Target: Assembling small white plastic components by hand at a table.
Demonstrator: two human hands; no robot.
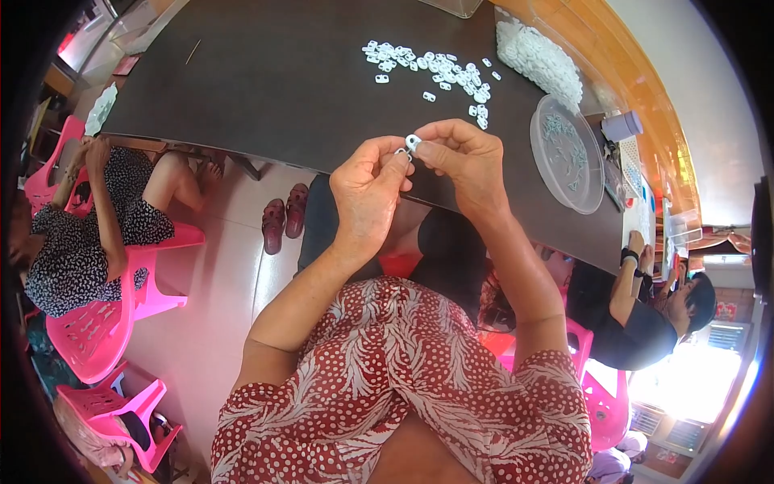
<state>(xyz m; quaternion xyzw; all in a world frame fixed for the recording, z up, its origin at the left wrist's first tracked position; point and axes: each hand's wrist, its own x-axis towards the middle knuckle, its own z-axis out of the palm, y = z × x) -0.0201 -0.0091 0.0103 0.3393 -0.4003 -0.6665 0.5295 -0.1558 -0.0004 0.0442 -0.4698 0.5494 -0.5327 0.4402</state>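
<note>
Above the near edge of the dark table, my two hands meet at the fingertips. Pinched between the thumb and fingers of my right hand [472,165] is a small white plastic piece with a hole [412,142]. My left hand [364,194] is closed in a pinch right beside it, on a thin, pale, ring-like part [401,152]; its exact kind is too small to tell. The two parts appear to touch. Beyond my hands, a loose pile of similar white two-holed pieces [443,66] lies scattered on the table.
A clear bag of white pieces [538,58] lies at the far right. Nearer stands a round clear tray [551,179] of small greenish parts. A thin stick [193,52] rests on the dark table [266,89]. People sit left [76,258] and right [645,323].
</note>
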